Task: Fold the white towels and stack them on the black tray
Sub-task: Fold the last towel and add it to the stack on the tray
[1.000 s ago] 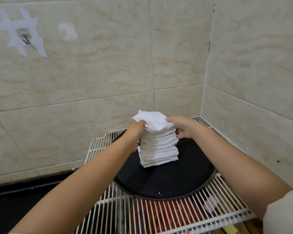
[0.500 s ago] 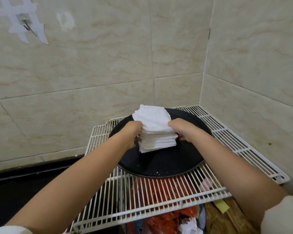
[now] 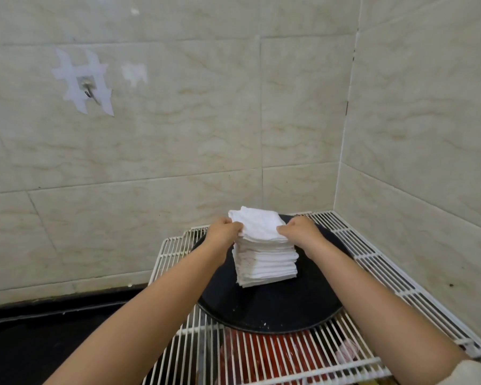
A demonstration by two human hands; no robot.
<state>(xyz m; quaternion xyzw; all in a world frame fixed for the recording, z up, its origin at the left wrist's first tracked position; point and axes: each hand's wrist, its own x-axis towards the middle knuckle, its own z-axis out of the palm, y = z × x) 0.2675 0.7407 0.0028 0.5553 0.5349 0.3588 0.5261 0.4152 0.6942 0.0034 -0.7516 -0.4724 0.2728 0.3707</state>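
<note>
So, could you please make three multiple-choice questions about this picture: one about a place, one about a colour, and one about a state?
1. Where does the stack of folded white towels stand?
A. On the round black tray
B. On the bare white wire rack
C. On the floor

2. What colour shows through the rack's wires below the tray?
A. Green
B. Red
C. Blue

3. What are the two hands doing?
A. Hanging idle beside the stack
B. Lifting the tray
C. Gripping the top towel's two sides

Answers:
1 A: the stack's base sits on the dark tray, which rests on the rack.
2 B: red things lie under the wires.
3 C: the left hand and right hand have fingers curled on the top towel's edges.
</note>
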